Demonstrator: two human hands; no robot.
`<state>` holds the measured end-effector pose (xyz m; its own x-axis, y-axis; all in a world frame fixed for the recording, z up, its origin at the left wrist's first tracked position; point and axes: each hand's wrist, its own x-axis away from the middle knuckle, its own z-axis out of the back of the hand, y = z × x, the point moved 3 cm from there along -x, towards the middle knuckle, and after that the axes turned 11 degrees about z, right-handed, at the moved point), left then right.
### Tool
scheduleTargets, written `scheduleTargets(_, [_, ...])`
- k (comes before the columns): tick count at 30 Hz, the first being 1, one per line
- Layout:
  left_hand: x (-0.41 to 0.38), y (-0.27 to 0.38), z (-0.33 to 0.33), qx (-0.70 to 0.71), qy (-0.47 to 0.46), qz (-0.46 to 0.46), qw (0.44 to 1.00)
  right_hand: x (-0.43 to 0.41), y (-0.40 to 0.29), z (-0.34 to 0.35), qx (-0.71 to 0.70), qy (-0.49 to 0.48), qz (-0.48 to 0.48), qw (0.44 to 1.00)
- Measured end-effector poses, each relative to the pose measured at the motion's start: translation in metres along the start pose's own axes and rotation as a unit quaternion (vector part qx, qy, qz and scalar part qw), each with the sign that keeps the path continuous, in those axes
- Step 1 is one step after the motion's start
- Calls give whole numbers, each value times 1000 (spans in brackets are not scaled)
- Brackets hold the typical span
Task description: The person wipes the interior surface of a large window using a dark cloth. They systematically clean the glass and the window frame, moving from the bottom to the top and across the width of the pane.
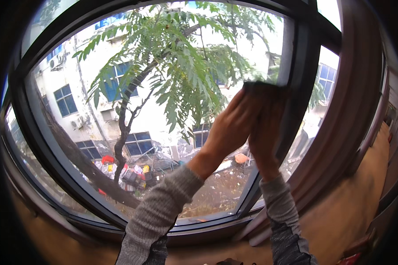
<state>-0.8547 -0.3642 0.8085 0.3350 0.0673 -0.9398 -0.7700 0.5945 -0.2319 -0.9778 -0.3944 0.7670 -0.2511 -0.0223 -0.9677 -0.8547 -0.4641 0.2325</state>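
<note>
Both my hands are raised side by side at the upper right part of a large window pane (172, 145). My left hand (230, 124) lies over a dark cloth or pad (260, 85), its fingers stretched upward. Close beside it, my right hand (267, 132) reaches up to the same dark thing, next to the dark window frame (301, 86). The fingertips are blurred and partly hidden, so the cloth's full shape is unclear. Whether it touches the glass or the frame's edge cannot be told. Grey knitted sleeves cover both forearms.
Brown vertical folds or trim (338, 109) stand right of the window. The sill (202, 237) runs below, above a brown floor (345, 208). Outside are a leafy tree (185, 76), a pale building (89, 99) and heaped bins or crates (129, 175). A red object (353, 259) shows at lower right.
</note>
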Motion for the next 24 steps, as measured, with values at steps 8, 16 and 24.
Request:
scheduleTargets(8, [160, 27, -13, -62, -142, 33, 987, 132, -51, 0, -73, -104, -15, 992])
scheduleTargets(16, [-7, -3, -14, -61, 29, -27, 997, -1, 18, -9, -47, 49, 2, 998])
scheduleTargets(24, [175, 37, -52, -55, -215, -42, 974, 209, -44, -23, -82, -23, -112, 990])
